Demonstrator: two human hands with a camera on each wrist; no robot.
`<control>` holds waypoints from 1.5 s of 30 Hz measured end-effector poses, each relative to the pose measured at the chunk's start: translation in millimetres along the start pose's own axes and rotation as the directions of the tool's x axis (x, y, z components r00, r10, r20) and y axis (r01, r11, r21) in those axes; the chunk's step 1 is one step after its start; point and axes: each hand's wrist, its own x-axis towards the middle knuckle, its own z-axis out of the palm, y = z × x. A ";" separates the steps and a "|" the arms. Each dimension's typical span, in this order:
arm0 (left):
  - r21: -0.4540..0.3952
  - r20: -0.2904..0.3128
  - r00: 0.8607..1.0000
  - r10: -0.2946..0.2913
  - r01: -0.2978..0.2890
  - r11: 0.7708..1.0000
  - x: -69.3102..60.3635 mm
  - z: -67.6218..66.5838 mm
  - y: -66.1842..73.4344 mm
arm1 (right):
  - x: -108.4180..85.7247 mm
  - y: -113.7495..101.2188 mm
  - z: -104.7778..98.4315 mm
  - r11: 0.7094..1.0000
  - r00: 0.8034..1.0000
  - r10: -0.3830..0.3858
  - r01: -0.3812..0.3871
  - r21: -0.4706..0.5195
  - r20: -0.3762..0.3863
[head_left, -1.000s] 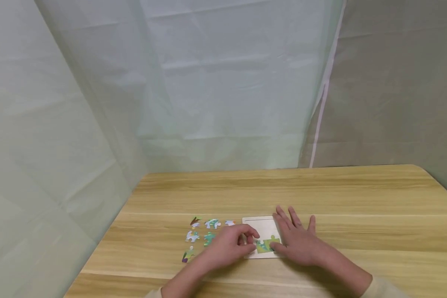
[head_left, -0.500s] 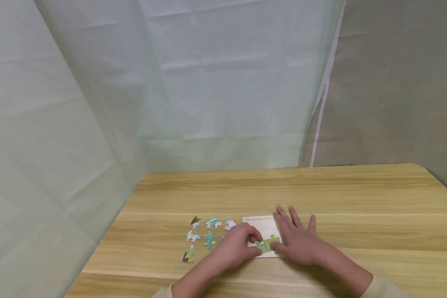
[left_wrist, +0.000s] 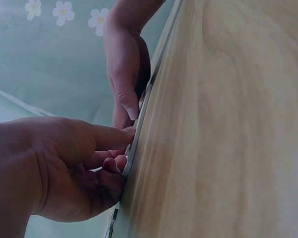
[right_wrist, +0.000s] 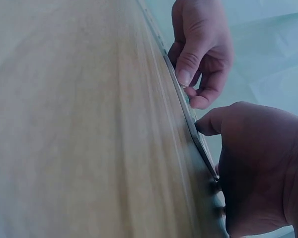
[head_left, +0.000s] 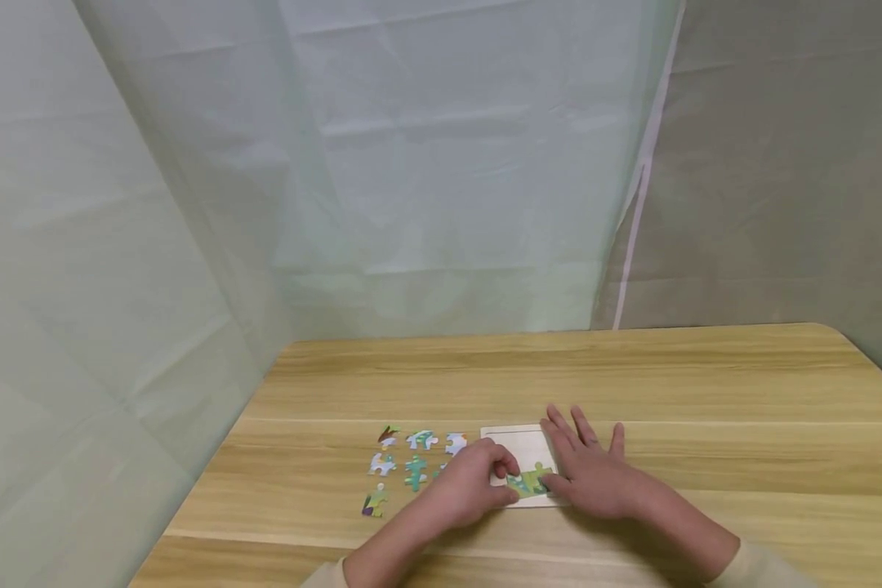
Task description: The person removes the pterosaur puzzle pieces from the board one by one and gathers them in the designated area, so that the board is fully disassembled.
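Observation:
A shallow white puzzle tray (head_left: 518,445) lies on the table between the two hands. In its near part sit joined green jigsaw puzzle pieces (head_left: 535,480). My left hand (head_left: 472,483) has curled fingers and holds the left green piece between thumb and forefinger. From the right, my right hand (head_left: 594,480) rests with spread fingers over the tray's right edge, its thumb touching the right green piece. Both wrist views see the tray edge-on: the left hand (left_wrist: 72,166) bends its fingers at the rim, and the right thumb (right_wrist: 208,124) presses down there. The left hand covers the tray's lower left corner.
Left of the tray lie several loose puzzle pieces, among them a teal one (head_left: 415,472), a white one (head_left: 382,464) and a green-purple one (head_left: 374,501). The left hand partly hides one. The wooden table (head_left: 676,376) extends to the right, with pale curtains (head_left: 441,163) behind.
The left hand has moved slightly right, bringing its thumb and forefinger onto the left green piece. More loose pieces show behind it. The right hand has stayed almost still.

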 end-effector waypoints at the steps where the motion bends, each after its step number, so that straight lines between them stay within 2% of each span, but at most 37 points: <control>1: 0.001 0.001 1.000 -0.002 0.002 1.000 0.0 0.3 -0.1 | 0.0 0.1 0.0 1.000 1.000 0.002 -0.002 -0.001 0.001; 8: -0.002 -0.020 1.000 0.011 -0.011 1.000 -1.2 1.8 -0.3 | 0.0 -1.0 0.7 1.000 1.000 0.013 -0.013 -0.012 -0.001; 17: -0.154 -0.060 0.998 0.000 -0.009 0.988 -3.4 2.2 0.4 | -1.5 -1.9 1.2 1.000 1.000 0.016 -0.016 -0.013 -0.007; 24: -0.254 -0.082 0.996 -0.045 0.023 0.967 -5.5 -2.1 -4.6 | -0.3 -4.5 1.3 0.999 1.000 0.026 -0.026 -0.020 -0.003; 29: -0.267 -0.097 0.993 -0.061 0.033 0.963 -8.6 -8.5 -11.7 | -1.1 -6.1 1.2 1.000 1.000 0.024 -0.024 0.007 0.000; 38: -0.266 -0.125 0.989 -0.083 0.048 0.963 -19.1 -20.9 -24.4 | -0.1 -4.1 2.6 0.999 0.999 0.033 -0.033 -0.012 -0.002; 45: -0.260 -0.174 0.982 -0.071 0.024 0.965 -29.0 -29.6 -31.9 | -3.5 -4.1 0.3 1.000 1.000 0.013 -0.014 -0.016 -0.010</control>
